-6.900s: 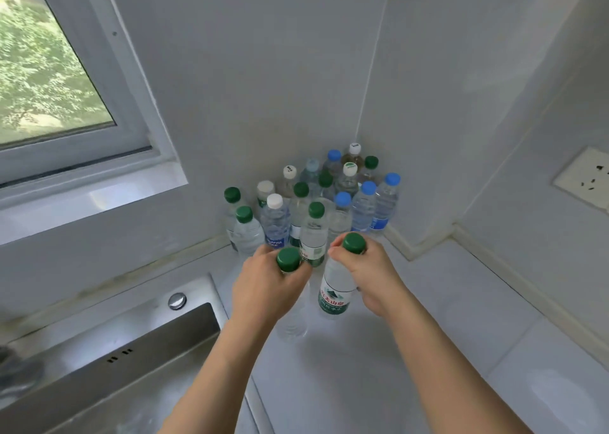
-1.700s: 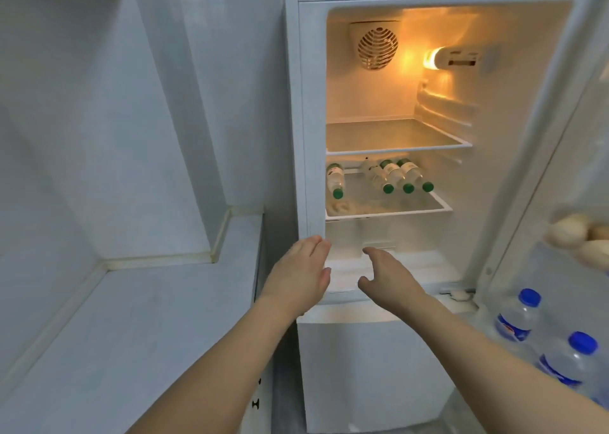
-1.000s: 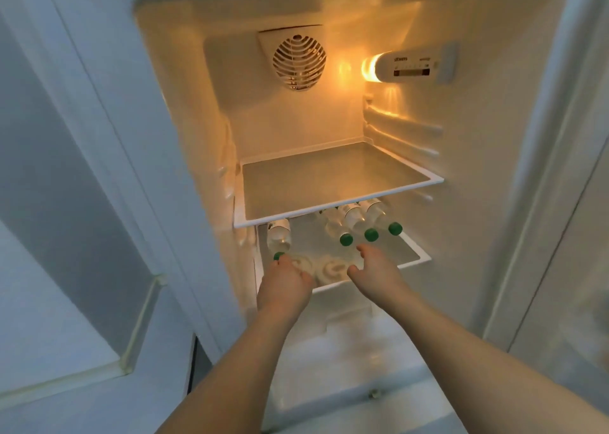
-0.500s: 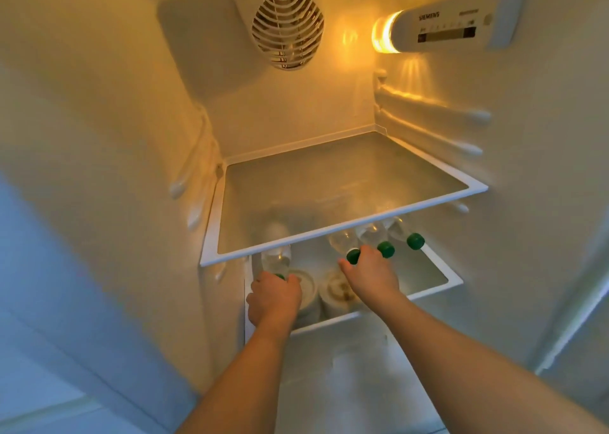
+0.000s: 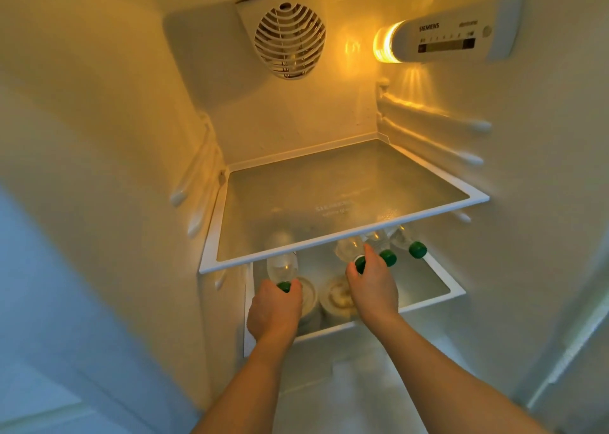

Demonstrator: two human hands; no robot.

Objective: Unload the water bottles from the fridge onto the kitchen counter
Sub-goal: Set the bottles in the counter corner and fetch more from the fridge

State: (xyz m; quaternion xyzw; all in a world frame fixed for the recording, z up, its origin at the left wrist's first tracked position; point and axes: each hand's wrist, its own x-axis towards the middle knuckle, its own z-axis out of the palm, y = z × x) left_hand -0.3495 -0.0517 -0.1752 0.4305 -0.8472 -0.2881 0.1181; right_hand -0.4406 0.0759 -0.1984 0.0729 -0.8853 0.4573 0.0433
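Yellow lamp light fills the open fridge, where the upper glass shelf [image 5: 346, 199] carries nothing and the four water bottles lie on their sides on the lower shelf [image 5: 438, 297], green caps turned to the front — probably so each can be pulled out by its neck. The left hand [image 5: 275, 311] curls its fingers round the cap end of the lone left bottle [image 5: 282, 265], while the right hand [image 5: 374, 288] grips the nearest of three bottles [image 5: 351, 247] lying side by side (two pale round containers [image 5: 336, 297] sit between the hands).
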